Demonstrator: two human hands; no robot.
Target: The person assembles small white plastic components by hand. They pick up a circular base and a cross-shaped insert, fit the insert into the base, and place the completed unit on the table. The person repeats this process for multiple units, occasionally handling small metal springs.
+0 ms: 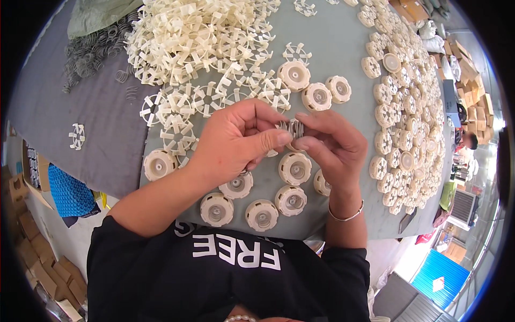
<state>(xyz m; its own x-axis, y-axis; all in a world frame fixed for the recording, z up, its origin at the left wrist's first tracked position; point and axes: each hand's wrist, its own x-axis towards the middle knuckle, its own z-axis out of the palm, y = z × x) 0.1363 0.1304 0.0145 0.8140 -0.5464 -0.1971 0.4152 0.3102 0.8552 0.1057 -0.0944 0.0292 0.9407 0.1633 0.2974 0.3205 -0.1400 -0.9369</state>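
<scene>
Above the table, my left hand (230, 137) and my right hand (339, 144) meet fingertip to fingertip. Between them are small metal coil springs (296, 127), pinched by thumb and fingers on both sides. Another bit of coiled wire shows low under my left palm. Round cream plastic caps, some with a spring inside, stand about my hands: one cap (294, 168) lies just below the fingertips, another (216, 209) nearer my body. A cap (316, 97) sits beyond my right hand. Past my left hand lie cream clip rings (206, 99).
A tall heap of cream clip rings (193, 40) fills the far middle. Loose dark springs (88, 56) lie at far left beside a plastic bag (99, 16). Many assembled cream caps (410, 126) crowd the right side. A single clip ring (77, 137) rests on the grey cloth.
</scene>
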